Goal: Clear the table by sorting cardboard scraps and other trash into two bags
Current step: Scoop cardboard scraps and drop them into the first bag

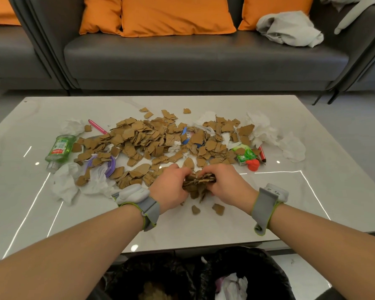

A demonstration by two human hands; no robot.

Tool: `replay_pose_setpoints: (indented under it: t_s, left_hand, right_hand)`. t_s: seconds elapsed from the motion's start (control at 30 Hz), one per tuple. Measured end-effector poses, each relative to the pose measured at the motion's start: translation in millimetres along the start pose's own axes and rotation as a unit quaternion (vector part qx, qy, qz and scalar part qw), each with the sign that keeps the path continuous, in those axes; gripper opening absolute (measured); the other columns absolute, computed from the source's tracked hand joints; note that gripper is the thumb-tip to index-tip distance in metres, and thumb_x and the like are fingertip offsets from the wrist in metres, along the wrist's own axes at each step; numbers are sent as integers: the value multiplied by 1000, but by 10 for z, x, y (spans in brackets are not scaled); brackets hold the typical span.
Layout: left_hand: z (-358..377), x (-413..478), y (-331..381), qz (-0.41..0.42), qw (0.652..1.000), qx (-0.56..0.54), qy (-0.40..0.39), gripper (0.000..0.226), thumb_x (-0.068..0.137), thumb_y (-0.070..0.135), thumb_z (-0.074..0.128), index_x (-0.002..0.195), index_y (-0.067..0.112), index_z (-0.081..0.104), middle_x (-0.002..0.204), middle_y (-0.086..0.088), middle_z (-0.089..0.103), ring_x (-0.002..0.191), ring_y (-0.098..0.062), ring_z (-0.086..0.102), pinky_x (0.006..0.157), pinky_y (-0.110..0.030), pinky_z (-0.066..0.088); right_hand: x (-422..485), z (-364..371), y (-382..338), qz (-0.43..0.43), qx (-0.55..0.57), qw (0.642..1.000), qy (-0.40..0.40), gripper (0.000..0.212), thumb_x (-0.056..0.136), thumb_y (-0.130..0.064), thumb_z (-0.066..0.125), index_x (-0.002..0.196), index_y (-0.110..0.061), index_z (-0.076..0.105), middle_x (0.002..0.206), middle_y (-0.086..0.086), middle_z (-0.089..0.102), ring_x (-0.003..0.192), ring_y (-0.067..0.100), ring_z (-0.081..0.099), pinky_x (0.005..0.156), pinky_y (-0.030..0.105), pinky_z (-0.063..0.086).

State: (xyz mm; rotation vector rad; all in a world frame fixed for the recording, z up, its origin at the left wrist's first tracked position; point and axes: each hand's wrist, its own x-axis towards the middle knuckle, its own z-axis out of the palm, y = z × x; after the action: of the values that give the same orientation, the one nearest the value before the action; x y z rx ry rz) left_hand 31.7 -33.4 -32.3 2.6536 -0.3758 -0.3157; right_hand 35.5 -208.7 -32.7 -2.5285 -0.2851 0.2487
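Brown cardboard scraps (143, 139) lie spread in a wide heap across the middle of the white marble table (333, 148). My left hand (170, 187) and my right hand (226, 185) curl together round a bunch of cardboard scraps (198, 185) near the table's front, just above the surface. Two loose scraps (218, 208) lie under my hands. Below the front edge stand two black bags: the left bag (126, 278) holds brown scraps, the right bag (268, 273) holds white tissue.
Mixed in with the scraps: a green bottle (60, 150) on its side at left, a pink pen (97, 126), white tissues (262, 128), a purple ring (110, 167), a green packet (246, 155), a red object (253, 165). A grey sofa (182, 55) with orange cushions stands behind.
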Motion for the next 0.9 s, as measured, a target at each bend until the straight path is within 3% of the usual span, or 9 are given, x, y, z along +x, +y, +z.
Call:
replay_pose_setpoints:
  t_s: [0.17,0.33,0.5,0.63,0.77,0.9]
  left_hand:
    - [-87,-17,-46,-26,999,-34,22,24,81,9,65,99,21,57,104,-5,51,95,-26,51,73,-32,45]
    - [-151,-72,-69,-39,995,-84,49,22,81,8,67,91,25,56,98,-5,54,81,-21,51,55,-22,34]
    - [-204,-165,-64,-45,993,-107,36,21,81,11,68,94,23,57,91,-6,62,71,-24,61,52,-27,45]
    - [-268,-315,-27,-46,993,-112,-2,20,82,11,67,97,22,59,89,-8,67,72,-29,68,55,-34,54]
    - [-332,-516,-76,-51,990,-125,-40,20,81,9,68,95,21,61,91,-10,71,77,-28,72,64,-40,62]
    - [-428,-785,-154,-69,983,-145,-88,22,82,8,69,100,17,64,100,-8,69,83,-26,74,70,-41,63]
  right_hand:
    - [-12,-84,-23,31,65,997,15,27,87,1,62,103,-19,71,92,8,71,68,20,71,67,38,61]
    - [-84,-167,-90,54,149,986,45,18,87,3,64,96,-11,71,80,14,73,63,26,72,61,33,61]
    - [-192,-200,-173,59,198,977,53,21,86,2,67,89,-18,70,81,14,74,61,24,70,59,29,60]
    - [-296,-199,-232,52,223,972,44,19,86,3,67,89,-15,71,84,17,73,58,18,68,59,29,60]
    - [-453,-176,-352,44,264,963,32,31,85,9,65,82,-22,68,81,9,69,61,19,67,61,30,61]
    - [-578,-68,-513,56,304,951,14,21,86,8,66,98,-9,70,87,13,68,65,19,66,59,27,58]
